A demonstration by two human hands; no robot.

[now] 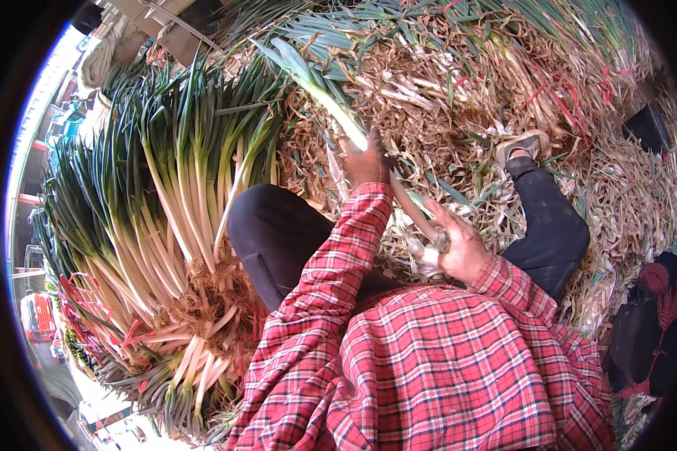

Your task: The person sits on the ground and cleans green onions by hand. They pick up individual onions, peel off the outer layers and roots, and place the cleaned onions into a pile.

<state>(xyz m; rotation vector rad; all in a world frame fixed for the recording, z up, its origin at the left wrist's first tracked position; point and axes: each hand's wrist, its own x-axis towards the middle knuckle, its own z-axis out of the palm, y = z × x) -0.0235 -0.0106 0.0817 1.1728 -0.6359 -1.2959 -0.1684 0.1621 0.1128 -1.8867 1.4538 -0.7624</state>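
A long green onion [347,121] slants across the space before my lap, its green leaves pointing up and away. My left hand [369,160], in a dark brown glove, is closed around its white stalk. My bare right hand [465,245] is at the root end, with its fingers and thumb spread on either side. White wrapping [430,257] covers part of the thumb. Whether the right hand grips the root end cannot be made out. Pale loose skins [420,248] lie beneath the root end.
A thick row of green onions [169,225] stands beside my left knee, roots toward me. Dry leaves and peelings [417,129] cover the ground ahead. Bunches with red ties [541,73] lie farther off. A dark bundle with red striped cloth [649,327] sits at right.
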